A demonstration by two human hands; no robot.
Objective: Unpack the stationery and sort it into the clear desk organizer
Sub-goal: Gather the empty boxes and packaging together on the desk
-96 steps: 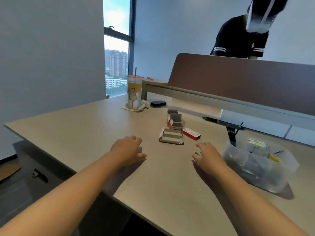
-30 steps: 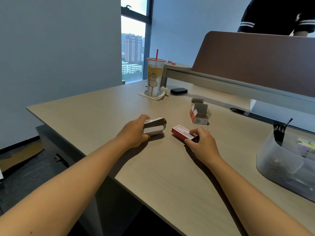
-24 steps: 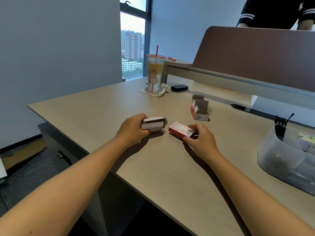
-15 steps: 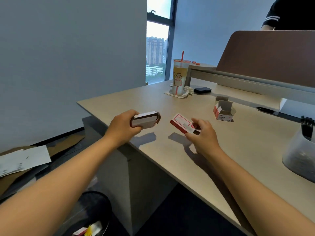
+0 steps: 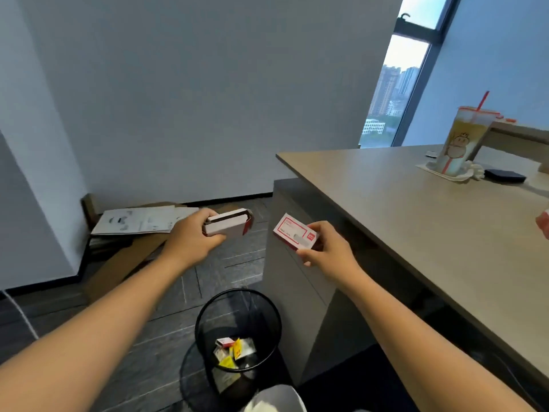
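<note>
Floor [image 5: 231, 275] now below | both boxes lifted over bin [image 5: 237, 328]

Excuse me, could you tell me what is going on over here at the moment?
A person stands beside the desk, holding a small cardboard box in each hand off its edge. The left hand grips a white box; the right hand pinches a red-and-white box. Both hang above a black mesh wastebasket that already holds scraps of packaging, so they look about to be thrown away. The organizer is out of view.
</note>
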